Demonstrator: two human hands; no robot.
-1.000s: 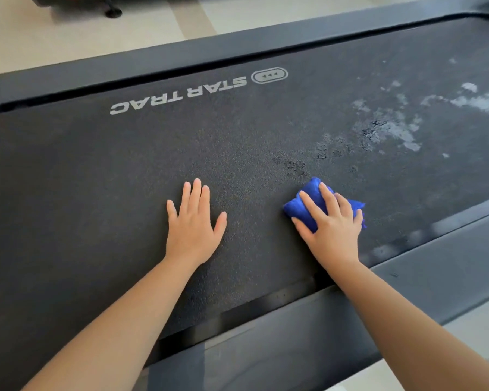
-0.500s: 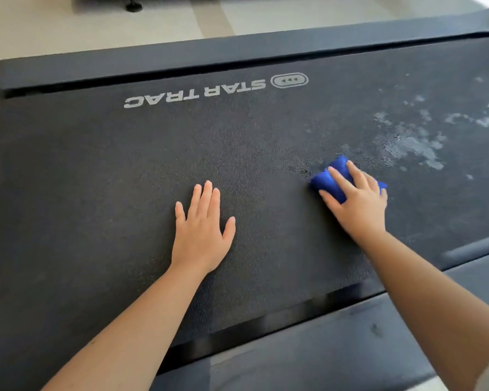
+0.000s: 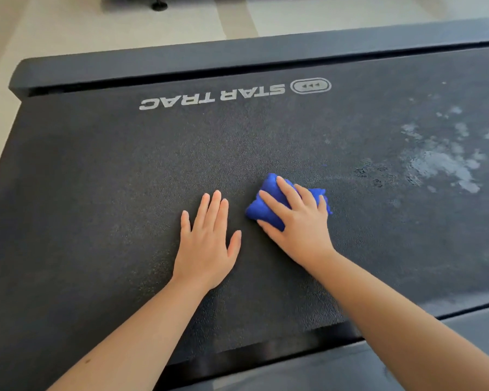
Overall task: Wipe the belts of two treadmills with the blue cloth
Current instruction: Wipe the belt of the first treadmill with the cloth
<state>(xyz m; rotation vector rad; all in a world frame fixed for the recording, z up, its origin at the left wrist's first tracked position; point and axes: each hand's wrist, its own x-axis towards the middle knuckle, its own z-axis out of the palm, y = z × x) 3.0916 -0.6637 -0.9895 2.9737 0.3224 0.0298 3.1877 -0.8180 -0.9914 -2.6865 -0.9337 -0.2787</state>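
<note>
Below the STAR TRAC logo (image 3: 212, 96), blue cloth (image 3: 268, 203) is gripped under right hand (image 3: 297, 221); left hand (image 3: 206, 246) laid flat, released, just beside it on belt (image 3: 96, 193).

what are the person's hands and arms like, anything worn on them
Both arms are bare up to the frame edge, no sleeves visible. The left hand and right hand wear no gloves, rings, watch or wristband. Fingernails look short and unpainted.
</note>
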